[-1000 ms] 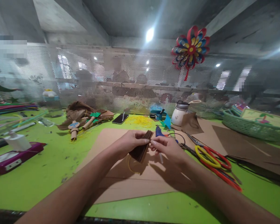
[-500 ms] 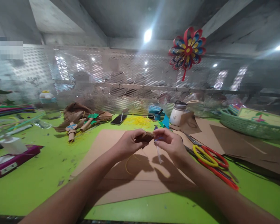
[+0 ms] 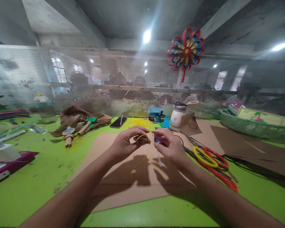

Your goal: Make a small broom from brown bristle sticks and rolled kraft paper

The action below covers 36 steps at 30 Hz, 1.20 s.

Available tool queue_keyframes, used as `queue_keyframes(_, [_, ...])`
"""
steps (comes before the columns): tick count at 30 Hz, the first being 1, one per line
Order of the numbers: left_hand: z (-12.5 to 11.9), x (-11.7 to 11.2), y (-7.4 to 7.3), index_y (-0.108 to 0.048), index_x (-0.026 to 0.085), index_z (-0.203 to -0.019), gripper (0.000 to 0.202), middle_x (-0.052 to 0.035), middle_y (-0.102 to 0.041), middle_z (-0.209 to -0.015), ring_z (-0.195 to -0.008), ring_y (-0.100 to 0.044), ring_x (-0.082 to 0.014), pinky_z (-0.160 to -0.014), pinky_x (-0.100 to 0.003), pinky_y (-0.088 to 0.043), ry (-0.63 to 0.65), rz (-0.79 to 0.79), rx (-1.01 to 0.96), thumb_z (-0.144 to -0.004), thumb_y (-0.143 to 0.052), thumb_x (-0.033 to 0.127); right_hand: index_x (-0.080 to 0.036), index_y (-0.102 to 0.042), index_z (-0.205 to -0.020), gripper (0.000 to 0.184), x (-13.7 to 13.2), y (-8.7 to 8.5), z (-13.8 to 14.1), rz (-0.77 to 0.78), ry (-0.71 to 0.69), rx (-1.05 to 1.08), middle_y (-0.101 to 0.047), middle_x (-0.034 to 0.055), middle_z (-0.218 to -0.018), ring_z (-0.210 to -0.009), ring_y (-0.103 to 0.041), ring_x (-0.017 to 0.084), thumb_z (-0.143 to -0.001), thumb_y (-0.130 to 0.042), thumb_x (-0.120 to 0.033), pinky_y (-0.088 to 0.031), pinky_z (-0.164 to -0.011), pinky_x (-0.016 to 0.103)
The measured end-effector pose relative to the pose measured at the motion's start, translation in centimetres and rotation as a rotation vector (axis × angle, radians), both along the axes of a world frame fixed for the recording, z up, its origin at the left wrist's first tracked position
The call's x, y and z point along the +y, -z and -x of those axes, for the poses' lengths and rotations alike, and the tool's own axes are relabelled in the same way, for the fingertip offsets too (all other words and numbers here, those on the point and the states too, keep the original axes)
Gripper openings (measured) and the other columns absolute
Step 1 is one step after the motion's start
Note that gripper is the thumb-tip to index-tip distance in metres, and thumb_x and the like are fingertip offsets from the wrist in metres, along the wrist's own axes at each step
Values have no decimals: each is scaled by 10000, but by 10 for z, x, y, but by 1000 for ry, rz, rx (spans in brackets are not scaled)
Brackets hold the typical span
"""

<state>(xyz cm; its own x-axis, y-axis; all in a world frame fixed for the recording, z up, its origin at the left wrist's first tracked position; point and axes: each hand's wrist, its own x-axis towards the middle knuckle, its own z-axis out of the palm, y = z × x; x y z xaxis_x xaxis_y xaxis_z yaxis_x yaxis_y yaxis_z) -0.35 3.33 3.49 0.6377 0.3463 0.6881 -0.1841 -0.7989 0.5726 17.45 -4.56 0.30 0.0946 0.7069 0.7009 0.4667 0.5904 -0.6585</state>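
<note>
Over a brown paper sheet (image 3: pixel 114 186), my left hand (image 3: pixel 124 144) is closed on a small brown corrugated cardboard piece (image 3: pixel 142 139). A thin yellow strand (image 3: pixel 140 136) curves across the front of that piece toward the fingertips of both hands. My right hand (image 3: pixel 169 147) is closed in a pinch, its fingertips close to the left ones and at the strand's end. Beside the right fingers shows a blue item (image 3: pixel 158 139), and a pale translucent stick (image 3: pixel 159 158) hangs or lies below it; the fingers partly hide both.
Scissors (image 3: pixel 205 156) with yellow and red handles lie by my right forearm. Farther back are a phone (image 3: pixel 118 122), yellow shreds (image 3: pixel 137 123), a white jar (image 3: pixel 178 115) and a green basket (image 3: pixel 254 126). Brown paper figures (image 3: pixel 68 134) and a purple power strip (image 3: pixel 13 166) are leftward.
The left hand has turned the cardboard piece, and the yellow strand now shows over its front. The fingertips have shifted slightly left and up. The whole view has moved a little.
</note>
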Motion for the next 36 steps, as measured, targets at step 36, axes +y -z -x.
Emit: queue_keyframes(36, [4,18,11,-614,170,-961,161,-80,-657,-929,-884,-596,-177,-771,-341,-514,-444,-738,-27,-869,-498,106,-267,-713,-1006,208,-60,-40,24,297,-449,-367,-691,10,-752,-686,-625,170,-833,-609,-214,-488,-676,316])
